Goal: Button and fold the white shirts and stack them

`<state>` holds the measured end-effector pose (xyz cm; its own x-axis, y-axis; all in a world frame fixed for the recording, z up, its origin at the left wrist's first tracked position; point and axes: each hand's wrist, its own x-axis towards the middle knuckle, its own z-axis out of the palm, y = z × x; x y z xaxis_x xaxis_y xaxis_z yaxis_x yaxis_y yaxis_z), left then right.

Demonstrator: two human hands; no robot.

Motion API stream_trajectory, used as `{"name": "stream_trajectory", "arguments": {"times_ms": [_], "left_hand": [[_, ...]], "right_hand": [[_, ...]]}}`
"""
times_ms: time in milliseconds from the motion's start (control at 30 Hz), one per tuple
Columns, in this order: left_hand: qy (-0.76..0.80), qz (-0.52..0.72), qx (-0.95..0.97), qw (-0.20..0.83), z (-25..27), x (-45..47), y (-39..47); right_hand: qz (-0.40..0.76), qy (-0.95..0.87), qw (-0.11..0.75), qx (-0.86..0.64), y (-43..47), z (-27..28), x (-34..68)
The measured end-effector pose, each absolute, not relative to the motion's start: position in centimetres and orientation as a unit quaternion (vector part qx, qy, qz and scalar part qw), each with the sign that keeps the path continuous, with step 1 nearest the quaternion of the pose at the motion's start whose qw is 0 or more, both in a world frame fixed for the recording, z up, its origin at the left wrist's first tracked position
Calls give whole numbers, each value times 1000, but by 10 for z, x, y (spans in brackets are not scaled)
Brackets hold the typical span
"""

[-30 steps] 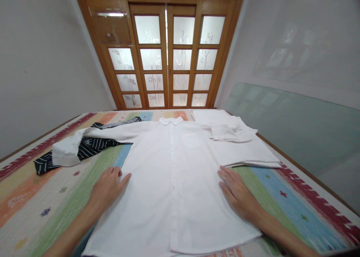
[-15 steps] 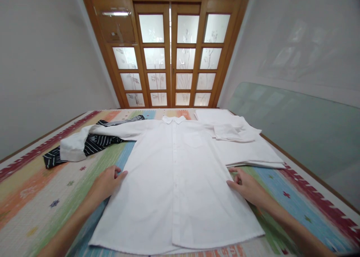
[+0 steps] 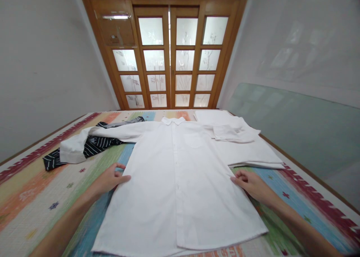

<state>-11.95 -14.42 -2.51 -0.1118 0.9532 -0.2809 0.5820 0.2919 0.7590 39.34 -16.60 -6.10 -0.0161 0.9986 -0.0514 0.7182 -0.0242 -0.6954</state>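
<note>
A white button-up shirt (image 3: 157,189) lies front side up, its collar away from me and its hem close by. My left hand (image 3: 110,178) is at the shirt's left side edge, the thumb over the cloth and the index finger held apart from it. On the opposite side, my right hand (image 3: 247,182) pinches the side edge between thumb and curled fingers. The left sleeve stretches outward, its cuff (image 3: 73,146) resting over a black-and-white striped cloth (image 3: 98,145). The right sleeve (image 3: 232,132) is bunched on a stack of folded white cloth (image 3: 253,154).
Beneath everything spreads a multicoloured striped cover (image 3: 56,200) with small star and flower patterns. Walls rise on both sides, and a greenish panel (image 3: 295,118) leans along the right one. Wooden doors with glass panes (image 3: 171,58) stand at the far end.
The shirt's lower part has shifted slightly to the right, with the placket now slanting. My right hand has moved a little right with the edge. My left thumb and index finger have spread apart.
</note>
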Motion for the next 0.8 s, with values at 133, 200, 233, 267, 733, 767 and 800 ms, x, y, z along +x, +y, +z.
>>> {"name": "stream_trajectory", "arguments": {"times_ms": [133, 200, 233, 267, 733, 767, 800], "left_hand": [[689, 243, 554, 399, -23, -121, -148], [691, 250, 550, 398, -24, -125, -148], [694, 254, 545, 396, -25, -127, -147], [698, 259, 539, 395, -26, -130, -147], [688, 167, 547, 447, -31, -142, -194], [684, 172, 549, 448, -34, -146, -198], [682, 176, 550, 449, -38, -149, -202]], "right_hand": [[264, -651, 239, -670, -166, -61, 394], [244, -653, 234, -677, -166, -62, 394], [231, -655, 232, -681, -166, -63, 394], [220, -658, 230, -682, -166, -64, 394], [271, -654, 205, -676, -195, -58, 399], [285, -652, 207, -672, -198, -59, 401], [298, -648, 211, -669, -202, -60, 403]]}}
